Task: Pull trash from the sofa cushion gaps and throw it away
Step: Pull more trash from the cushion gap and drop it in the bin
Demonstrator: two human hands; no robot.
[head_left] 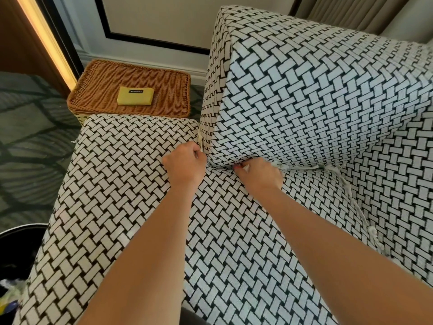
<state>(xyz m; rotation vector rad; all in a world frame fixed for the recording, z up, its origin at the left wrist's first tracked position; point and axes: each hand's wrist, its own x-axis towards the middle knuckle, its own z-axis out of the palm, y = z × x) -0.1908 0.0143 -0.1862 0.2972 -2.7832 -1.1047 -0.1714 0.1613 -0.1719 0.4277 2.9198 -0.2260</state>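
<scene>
– Two hands on the sofa, what are they doing?
– Both are at the crease under the back cushion. The left hand is balled up at the cushion's left corner, knuckles up. A pale strip stands in the vertical gap right at its fingertips. Can't tell if it grips the strip or just touches it.
– Right one?
– The right hand has its fingers curled down into the crease and pinches a white scrap at the fingertips.
– Any more trash?
– Yes, white paper shreds, thin and frayed, poke out of the same crease just right of that hand. They run on down the side gap toward the front.
– Bin?
– A black bin sits on the floor at lower left, well apart from both hands, with some rubbish inside.
– Anything else?
– A wicker basket sits behind the sofa with a yellow pouch on top.
</scene>
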